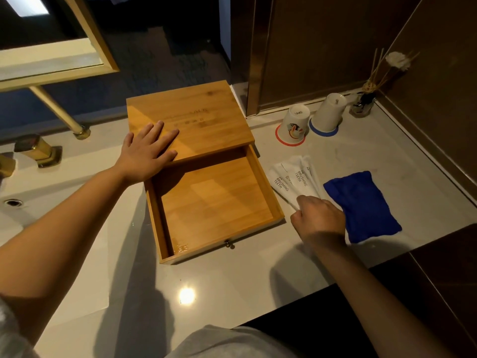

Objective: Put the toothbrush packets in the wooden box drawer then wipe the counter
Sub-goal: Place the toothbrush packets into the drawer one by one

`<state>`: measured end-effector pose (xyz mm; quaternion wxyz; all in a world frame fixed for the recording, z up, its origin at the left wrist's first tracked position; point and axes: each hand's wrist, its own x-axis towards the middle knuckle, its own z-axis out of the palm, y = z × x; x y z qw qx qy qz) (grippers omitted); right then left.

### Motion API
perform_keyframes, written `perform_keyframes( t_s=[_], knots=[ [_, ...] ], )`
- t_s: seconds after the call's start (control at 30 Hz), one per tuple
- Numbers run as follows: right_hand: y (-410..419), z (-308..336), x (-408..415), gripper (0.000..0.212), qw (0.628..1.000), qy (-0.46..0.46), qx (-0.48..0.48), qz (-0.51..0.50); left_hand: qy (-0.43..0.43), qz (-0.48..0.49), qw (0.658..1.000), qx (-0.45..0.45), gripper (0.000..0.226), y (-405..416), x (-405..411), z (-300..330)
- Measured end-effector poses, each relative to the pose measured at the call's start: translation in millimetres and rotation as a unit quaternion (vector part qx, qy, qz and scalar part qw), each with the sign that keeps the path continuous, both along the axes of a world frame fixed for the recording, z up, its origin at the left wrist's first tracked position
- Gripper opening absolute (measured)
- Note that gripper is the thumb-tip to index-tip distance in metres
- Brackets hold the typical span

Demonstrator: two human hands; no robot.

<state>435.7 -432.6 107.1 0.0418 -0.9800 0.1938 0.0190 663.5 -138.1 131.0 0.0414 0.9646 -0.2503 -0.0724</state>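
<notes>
A wooden box (196,117) stands on the pale counter (227,285), its drawer (263,177) pulled out toward me and empty. My left hand (147,151) lies flat and open on the box lid. Several white toothbrush packets (291,177) printed "BRUSHING TEETH" lie fanned on the counter just right of the drawer. My right hand (318,215) rests on their near ends with fingers curled, pinching at them. A folded blue cloth (361,205) lies right of the packets, beside my right hand.
Two upturned paper cups (295,125) (329,112) stand behind the packets, with a reed diffuser (364,102) in the back corner. A gold tap (38,151) and the sink basin (15,202) are at left. Dark walls close the right side and back.
</notes>
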Motion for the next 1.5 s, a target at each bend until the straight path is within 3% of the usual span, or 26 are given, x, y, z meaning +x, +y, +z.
perform_keyframes(
  t_s=[0.27,0.33,0.57,0.7,0.8,0.9,1.1,1.2,1.3,1.4,1.5],
  knots=[
    [8.3,-3.0,-0.8,0.021,0.998,0.023,-0.035,0.046,0.002,0.001,1.000,-0.004,0.064,-0.8,-1.8,1.7],
    [2.4,-3.2,-1.6,0.017,0.999,-0.027,-0.021,0.031,0.002,0.001,1.000,-0.005,0.065,-1.1,-1.9,2.1],
    [-17.8,35.3,6.6,0.014,0.964,-0.180,0.178,-0.081,0.007,0.000,1.000,-0.001,0.064,-1.3,-0.9,-0.1],
    [6.6,65.3,21.5,0.008,0.942,-0.259,0.213,-0.007,0.007,0.004,1.000,0.000,0.064,-2.3,-0.2,1.7],
    [30.1,65.1,38.7,0.011,0.944,-0.287,0.107,0.124,0.006,0.003,1.000,0.005,0.060,-2.9,0.1,0.6],
    [48.6,49.7,54.0,0.023,0.931,-0.261,0.053,0.249,-0.001,0.001,1.000,0.005,0.060,-2.2,1.1,-0.2],
    [79.5,21.6,73.6,0.015,0.881,-0.225,0.039,0.414,0.009,0.001,1.000,-0.006,0.056,-1.0,2.6,2.0],
    [89.1,21.2,86.9,0.019,0.880,-0.200,0.047,0.428,0.011,0.005,1.000,-0.004,0.057,-0.6,2.7,0.5],
    [88.2,16.4,93.1,0.024,0.894,-0.098,0.033,0.436,0.016,0.006,1.000,0.000,0.057,-0.2,3.6,0.3],
    [85.3,13.6,89.2,0.019,0.922,0.009,0.010,0.386,0.015,0.003,1.000,-0.003,0.057,1.0,4.1,0.4],
    [93.7,15.7,76.4,0.036,0.952,0.022,0.020,0.304,0.013,0.002,1.000,-0.006,0.057,0.2,4.0,-0.7]
  ],
)
